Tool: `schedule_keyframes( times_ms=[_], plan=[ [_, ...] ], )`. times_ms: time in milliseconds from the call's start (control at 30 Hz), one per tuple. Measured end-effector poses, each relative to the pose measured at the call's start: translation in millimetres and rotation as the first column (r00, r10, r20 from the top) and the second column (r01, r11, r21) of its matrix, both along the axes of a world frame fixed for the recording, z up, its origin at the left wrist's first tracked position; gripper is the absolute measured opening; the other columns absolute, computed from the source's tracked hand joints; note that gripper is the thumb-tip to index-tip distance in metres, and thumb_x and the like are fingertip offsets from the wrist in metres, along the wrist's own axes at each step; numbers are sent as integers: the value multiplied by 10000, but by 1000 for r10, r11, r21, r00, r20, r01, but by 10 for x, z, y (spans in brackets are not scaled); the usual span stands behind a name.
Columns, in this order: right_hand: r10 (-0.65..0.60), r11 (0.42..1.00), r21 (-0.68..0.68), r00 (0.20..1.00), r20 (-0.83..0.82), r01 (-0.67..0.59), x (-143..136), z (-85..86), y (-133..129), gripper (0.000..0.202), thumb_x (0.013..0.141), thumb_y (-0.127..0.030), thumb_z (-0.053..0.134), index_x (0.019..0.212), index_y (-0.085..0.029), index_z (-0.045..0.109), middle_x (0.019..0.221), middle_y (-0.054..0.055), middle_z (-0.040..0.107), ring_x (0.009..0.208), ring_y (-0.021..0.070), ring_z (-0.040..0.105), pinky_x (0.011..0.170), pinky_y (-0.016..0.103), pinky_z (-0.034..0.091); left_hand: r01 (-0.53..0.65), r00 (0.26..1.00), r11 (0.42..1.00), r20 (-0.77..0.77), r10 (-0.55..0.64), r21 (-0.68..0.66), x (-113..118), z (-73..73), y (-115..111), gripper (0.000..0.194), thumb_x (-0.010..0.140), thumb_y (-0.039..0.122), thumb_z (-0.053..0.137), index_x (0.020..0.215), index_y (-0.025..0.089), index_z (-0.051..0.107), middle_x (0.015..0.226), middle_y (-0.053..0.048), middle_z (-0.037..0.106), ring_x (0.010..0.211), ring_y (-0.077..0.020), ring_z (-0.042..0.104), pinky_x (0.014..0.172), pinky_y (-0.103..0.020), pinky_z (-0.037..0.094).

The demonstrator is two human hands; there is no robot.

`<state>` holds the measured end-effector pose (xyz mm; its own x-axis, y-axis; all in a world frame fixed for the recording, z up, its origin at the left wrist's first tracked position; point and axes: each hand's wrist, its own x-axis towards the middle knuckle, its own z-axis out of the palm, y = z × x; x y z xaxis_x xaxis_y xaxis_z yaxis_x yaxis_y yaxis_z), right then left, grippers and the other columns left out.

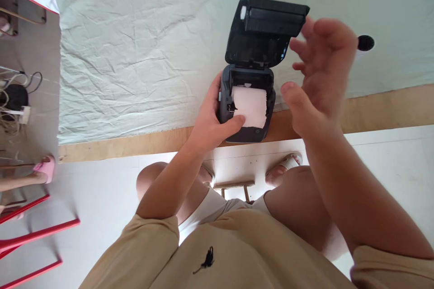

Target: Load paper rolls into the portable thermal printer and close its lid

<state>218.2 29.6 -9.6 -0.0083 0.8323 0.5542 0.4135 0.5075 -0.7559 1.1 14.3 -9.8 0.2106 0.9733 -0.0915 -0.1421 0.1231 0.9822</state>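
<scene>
A small black printer [224, 113] sits at the table's front edge with its lid [257, 31] raised and tilted back. Inside lies a white paper roll [252, 104]. My left hand [219, 119] grips the printer's left side, its thumb resting on the paper's lower left part. To the right, my right hand [320, 72] is raised with its fingers spread and slightly curled, near the lid's right corner. Nothing shows in that palm; whether a fingertip touches the lid cannot be made out.
A wrinkled pale green cloth [135, 54] covers the table, with a wooden edge [125, 146] in front. A black round object [366, 43] stands right of my right hand. At left are cables [11, 108], red metal legs [40, 232] and another person's foot in a pink slipper [47, 169].
</scene>
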Motion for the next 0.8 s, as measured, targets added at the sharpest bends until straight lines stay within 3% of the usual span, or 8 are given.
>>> schedule_keyframes(
  times_ms=[67, 167, 300, 500, 633, 800],
  plan=[
    [70, 997, -38, 997, -37, -71, 36, -49, 3, 583, 1044, -535, 475, 1618, -469, 400, 1724, 38, 601, 1577, 309, 623, 1162, 550, 572, 0, 1000, 1000, -12, 0, 5, -9, -8, -1, 835, 794, 525, 975, 1528, 315, 636, 1467, -97, 747, 1336, -363, 756, 1053, -424, 666],
    [68, 997, -9, 987, -147, -70, 60, -133, -6, 513, 1090, -547, 392, 1590, -455, 460, 1552, 65, 715, 1474, 317, 695, 1160, 541, 579, 6, 1000, 1000, -10, -6, -2, -19, -25, -5, 793, 828, 485, 953, 1533, 319, 630, 1383, -81, 774, 1242, -329, 784, 991, -401, 681],
    [156, 984, -61, 971, -181, -170, 23, -199, -26, 484, 1081, -622, 526, 1523, -426, 562, 1528, 80, 722, 1411, 320, 732, 1154, 519, 613, 7, 1000, 1000, -7, -7, -28, -30, -37, -12, 817, 807, 466, 974, 1529, 329, 617, 1381, -72, 787, 1213, -321, 796, 971, -401, 697],
    [252, 947, -209, 968, 5, -246, -40, -149, -69, 586, 1062, -571, 567, 1591, -337, 470, 1449, 108, 721, 1220, 290, 764, 956, 467, 685, 15, 994, 999, 108, -11, -42, -9, 3, -36, 739, 852, 525, 962, 1498, 333, 658, 1426, -73, 768, 1284, -371, 787, 992, -450, 708],
    [298, 916, -268, 953, -49, -300, -13, -129, -66, 582, 1073, -586, 567, 1594, -351, 458, 1438, 88, 711, 1098, 250, 767, 865, 419, 689, -15, 994, 994, 104, 26, -106, 27, 32, -41, 517, 932, 587, 884, 1338, 312, 720, 1210, -65, 813, 1141, -341, 828, 880, -435, 709],
    [289, 892, -302, 938, -193, -337, -3, -118, -63, 572, 1017, -568, 736, 1517, -365, 546, 1477, 74, 682, 1083, 244, 757, 932, 446, 711, -13, 994, 993, 105, 25, -113, 30, -21, -14, 521, 922, 579, 893, 1336, 322, 709, 1165, -38, 810, 1238, -366, 818, 937, -456, 725]
  ],
)
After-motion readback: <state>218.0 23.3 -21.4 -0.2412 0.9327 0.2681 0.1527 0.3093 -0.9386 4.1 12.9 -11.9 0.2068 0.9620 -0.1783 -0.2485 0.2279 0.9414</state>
